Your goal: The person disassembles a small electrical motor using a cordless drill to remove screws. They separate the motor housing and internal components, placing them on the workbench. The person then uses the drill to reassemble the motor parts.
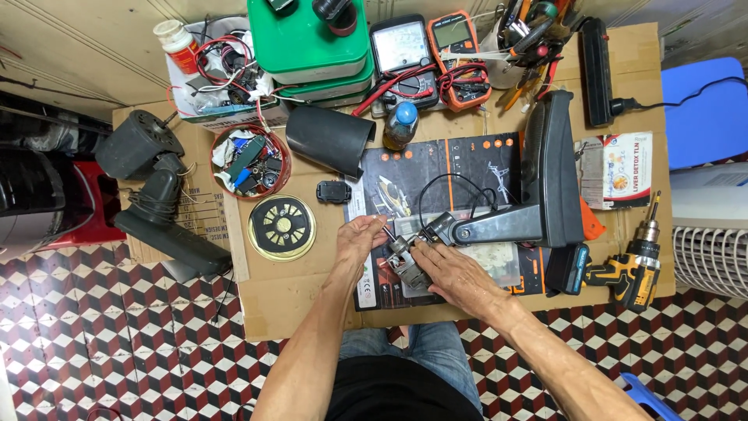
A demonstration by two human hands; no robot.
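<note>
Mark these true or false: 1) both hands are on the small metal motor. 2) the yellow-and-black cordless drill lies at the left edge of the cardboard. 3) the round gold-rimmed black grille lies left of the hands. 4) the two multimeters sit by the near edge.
1) True: the left hand and the right hand both touch the small metal motor, with its shaft pointing up-left.
2) False: the yellow-and-black cordless drill lies at the right edge of the brown cardboard sheet.
3) True: the round gold-rimmed black grille lies left of the left hand.
4) False: the grey multimeter and the orange multimeter sit at the far edge, beside the green plastic boxes.
</note>
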